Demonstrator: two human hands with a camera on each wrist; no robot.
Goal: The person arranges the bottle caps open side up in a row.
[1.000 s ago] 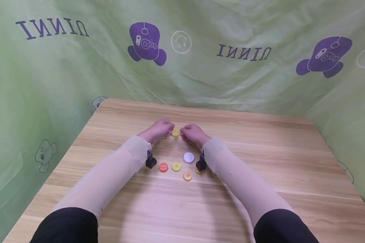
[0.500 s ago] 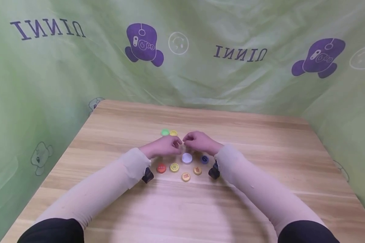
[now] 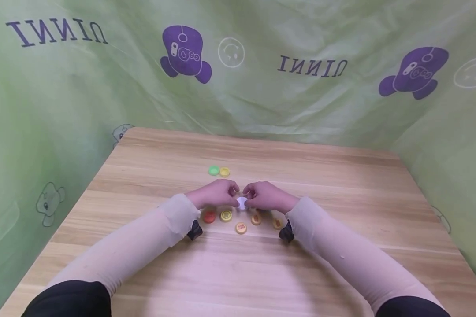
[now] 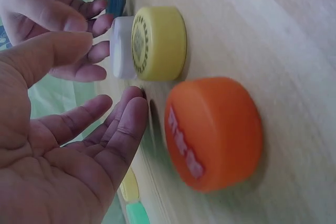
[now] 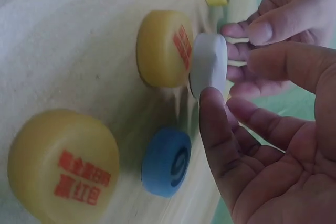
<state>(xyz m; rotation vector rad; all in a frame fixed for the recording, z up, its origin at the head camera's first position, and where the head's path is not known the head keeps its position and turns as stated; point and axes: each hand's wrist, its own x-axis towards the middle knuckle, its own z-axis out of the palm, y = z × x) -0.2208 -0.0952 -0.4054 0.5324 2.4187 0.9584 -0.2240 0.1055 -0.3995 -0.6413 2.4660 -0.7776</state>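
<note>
Green curtain (image 3: 262, 103) behind wood worktop (image 3: 321, 169). Left hand (image 3: 216, 193), right hand (image 3: 267, 196) both pretty wide, thumbs well off fingers. White cap (image 3: 242, 203) on worktop right between them, can't tell if both touch. Red cap (image 3: 209, 217) near left, blue cap (image 5: 167, 162) near right.

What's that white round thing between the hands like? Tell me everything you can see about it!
The white cap is a plain, low, round disc with smooth sides, and it looks like plastic. I can make out no writing on it. It seems to lie flat on the wooden-looking table, between the left hand and the right hand. Both hands are right at its edges, but I can't tell whether either one touches it.
</note>
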